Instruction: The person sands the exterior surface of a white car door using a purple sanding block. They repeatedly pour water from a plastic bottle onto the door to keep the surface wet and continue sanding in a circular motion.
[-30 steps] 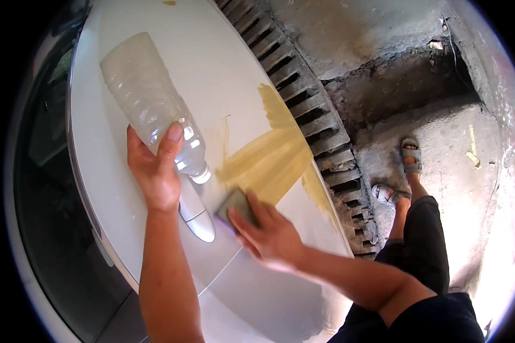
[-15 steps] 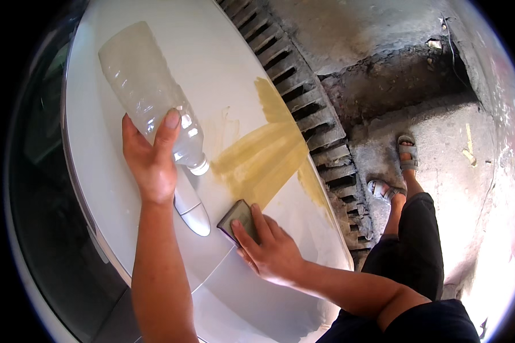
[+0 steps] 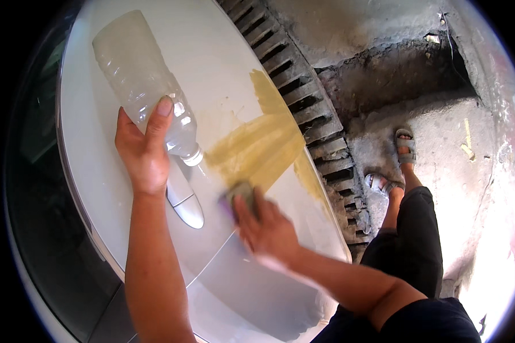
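My left hand (image 3: 146,151) is closed around a clear plastic bottle (image 3: 133,60). The bottle slants with its white-capped neck toward the lower right, above a white car's door panel (image 3: 209,48). Just below the neck lies the silver door handle (image 3: 186,207). In my right hand (image 3: 270,233) is a sanding block (image 3: 241,198), greyish green on top with a purple edge, blurred by motion. It is pressed against the panel at the lower edge of a yellowish filler patch (image 3: 266,150). The block's underside is hidden.
A slotted drain grate (image 3: 306,103) runs along the car's side. Past it are a dark sunken pit (image 3: 389,86) and rough concrete floor (image 3: 440,128), where sandalled feet (image 3: 406,147) stand. Dark window glass (image 3: 37,217) borders the panel on the left.
The sanding block has slid upward, onto the lower edge of the filler patch, and my right hand is now blurred. My left hand keeps its hold on the bottle. The view has shifted slightly.
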Demonstrator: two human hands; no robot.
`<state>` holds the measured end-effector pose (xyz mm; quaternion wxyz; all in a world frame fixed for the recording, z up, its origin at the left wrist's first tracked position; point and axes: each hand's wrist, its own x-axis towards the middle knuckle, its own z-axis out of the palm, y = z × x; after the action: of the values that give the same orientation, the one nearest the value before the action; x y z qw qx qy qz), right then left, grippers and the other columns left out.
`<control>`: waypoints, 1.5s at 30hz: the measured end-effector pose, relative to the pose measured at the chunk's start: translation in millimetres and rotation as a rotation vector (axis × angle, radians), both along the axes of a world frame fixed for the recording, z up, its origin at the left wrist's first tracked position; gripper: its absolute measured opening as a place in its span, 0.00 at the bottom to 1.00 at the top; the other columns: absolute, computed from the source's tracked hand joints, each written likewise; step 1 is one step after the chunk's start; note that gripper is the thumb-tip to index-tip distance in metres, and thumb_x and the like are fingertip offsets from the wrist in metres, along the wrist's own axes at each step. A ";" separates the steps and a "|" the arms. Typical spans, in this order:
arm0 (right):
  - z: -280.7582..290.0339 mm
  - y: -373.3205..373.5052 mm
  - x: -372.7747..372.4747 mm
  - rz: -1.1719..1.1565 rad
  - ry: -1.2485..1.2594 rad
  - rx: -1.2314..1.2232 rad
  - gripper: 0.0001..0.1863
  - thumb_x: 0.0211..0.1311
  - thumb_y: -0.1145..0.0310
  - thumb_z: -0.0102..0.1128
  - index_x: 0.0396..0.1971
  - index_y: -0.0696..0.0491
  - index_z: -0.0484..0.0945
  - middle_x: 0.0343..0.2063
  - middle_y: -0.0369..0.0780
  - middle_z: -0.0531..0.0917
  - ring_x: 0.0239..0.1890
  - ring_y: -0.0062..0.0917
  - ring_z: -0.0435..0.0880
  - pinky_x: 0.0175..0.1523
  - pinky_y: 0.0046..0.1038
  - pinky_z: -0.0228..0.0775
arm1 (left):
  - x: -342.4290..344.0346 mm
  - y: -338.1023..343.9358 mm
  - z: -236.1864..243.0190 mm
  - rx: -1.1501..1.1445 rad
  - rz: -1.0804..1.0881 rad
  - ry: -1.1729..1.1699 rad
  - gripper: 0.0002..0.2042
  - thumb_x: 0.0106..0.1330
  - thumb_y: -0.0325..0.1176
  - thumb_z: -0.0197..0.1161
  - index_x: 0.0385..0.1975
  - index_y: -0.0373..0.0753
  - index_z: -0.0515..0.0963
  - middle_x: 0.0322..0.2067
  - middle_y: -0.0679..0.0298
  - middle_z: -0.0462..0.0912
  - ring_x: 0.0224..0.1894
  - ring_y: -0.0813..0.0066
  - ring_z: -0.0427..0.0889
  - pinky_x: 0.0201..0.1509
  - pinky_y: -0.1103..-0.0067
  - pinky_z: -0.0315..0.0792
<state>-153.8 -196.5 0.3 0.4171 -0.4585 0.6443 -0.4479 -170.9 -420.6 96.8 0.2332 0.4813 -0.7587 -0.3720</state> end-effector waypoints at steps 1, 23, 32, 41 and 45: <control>-15.8 -18.2 -7.4 -0.013 -0.011 0.099 0.29 0.66 0.57 0.52 0.64 0.51 0.64 0.58 0.63 0.66 0.51 0.53 0.76 0.46 0.42 0.78 | -1.7 -1.3 -2.2 -0.015 -0.009 0.010 0.21 0.62 0.35 0.69 0.49 0.32 0.72 0.41 0.63 0.79 0.44 0.78 0.76 0.53 0.80 0.69; -75.1 -30.9 -9.3 -0.069 -0.090 0.213 0.28 0.68 0.58 0.47 0.64 0.55 0.61 0.52 0.59 0.73 0.45 0.51 0.79 0.46 0.42 0.77 | -5.6 -1.3 -2.4 0.014 -0.035 -0.003 0.23 0.63 0.37 0.68 0.52 0.29 0.70 0.45 0.61 0.78 0.47 0.74 0.75 0.56 0.79 0.68; -80.6 -24.7 -9.0 -0.014 -0.186 0.335 0.28 0.71 0.56 0.39 0.68 0.47 0.55 0.60 0.56 0.68 0.54 0.52 0.74 0.53 0.44 0.74 | -1.6 1.0 -3.2 -0.024 -0.020 -0.032 0.25 0.63 0.38 0.68 0.53 0.28 0.69 0.46 0.59 0.77 0.50 0.71 0.75 0.60 0.77 0.67; 21.8 13.9 10.9 -0.039 0.003 -0.016 0.31 0.63 0.57 0.56 0.64 0.53 0.64 0.57 0.69 0.65 0.49 0.53 0.78 0.46 0.41 0.79 | 1.9 -2.1 2.5 -0.025 -0.001 -0.060 0.25 0.63 0.38 0.68 0.53 0.28 0.69 0.46 0.58 0.77 0.50 0.71 0.75 0.60 0.77 0.67; -45.1 -2.7 8.0 0.006 -0.092 0.283 0.31 0.66 0.57 0.51 0.66 0.54 0.60 0.58 0.66 0.66 0.52 0.53 0.77 0.46 0.43 0.78 | 3.6 -4.2 -2.9 -0.026 -0.032 -0.084 0.26 0.65 0.40 0.65 0.56 0.28 0.68 0.48 0.58 0.76 0.51 0.70 0.74 0.60 0.76 0.65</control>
<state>-145.8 -199.1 -44.8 0.5080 -0.3759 0.6800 -0.3718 -167.3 -424.8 93.9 0.2012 0.4813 -0.7801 -0.3454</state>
